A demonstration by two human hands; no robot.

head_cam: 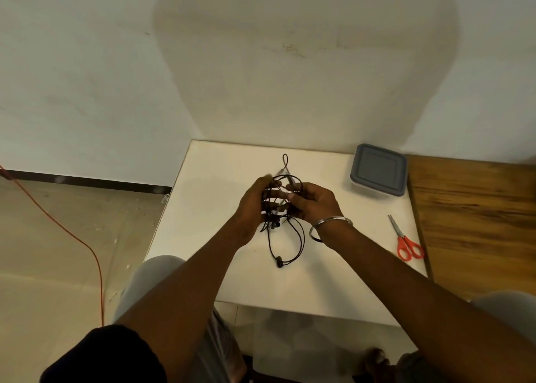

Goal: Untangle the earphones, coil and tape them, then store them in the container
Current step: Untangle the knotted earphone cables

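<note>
Black earphones (279,261), tangle half hidden in grip of left hand (253,206) and right hand (316,204).

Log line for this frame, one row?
stage: untangling | left hand: grips earphones | right hand: grips earphones | container: lidded, table's far right | scissors: untouched

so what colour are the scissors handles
Red. The scissors lie on the white table, clearest in the head view.
</note>
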